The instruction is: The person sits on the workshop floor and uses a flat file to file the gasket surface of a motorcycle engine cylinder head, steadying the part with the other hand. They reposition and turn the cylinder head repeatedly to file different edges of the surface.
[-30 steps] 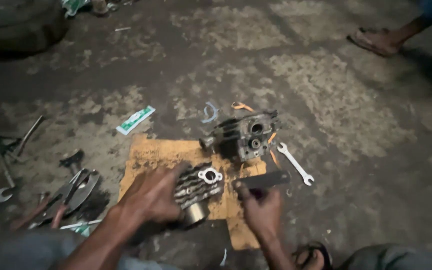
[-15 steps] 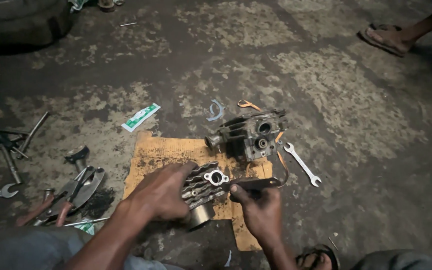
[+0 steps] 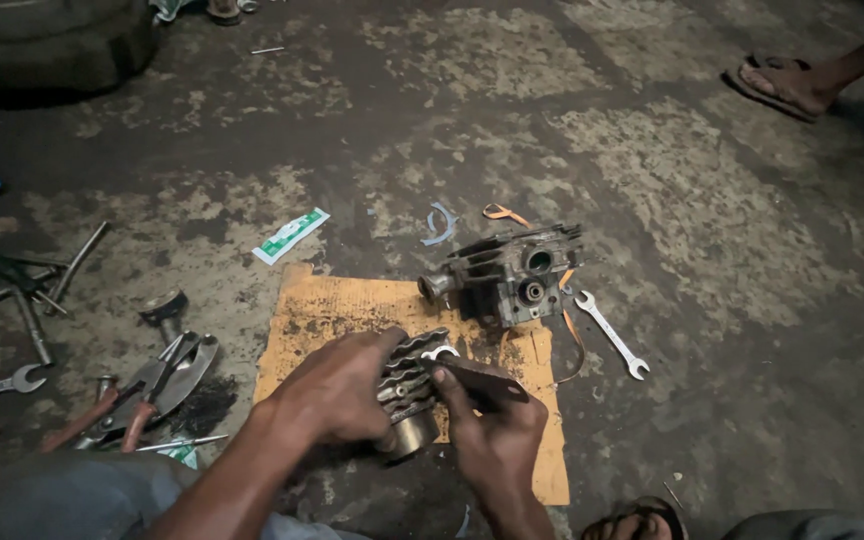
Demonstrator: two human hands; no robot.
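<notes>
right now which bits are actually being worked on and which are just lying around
In hand: finned cylinder under left hand; flat dark tool in right hand; cardboard.

Lying about: cylinder head, spanner, pliers, green packet.

One flat rectangular packet (image 3: 291, 236), green and white, lies on the floor (image 3: 712, 250) beyond the cardboard sheet's (image 3: 322, 310) far-left corner.
</notes>
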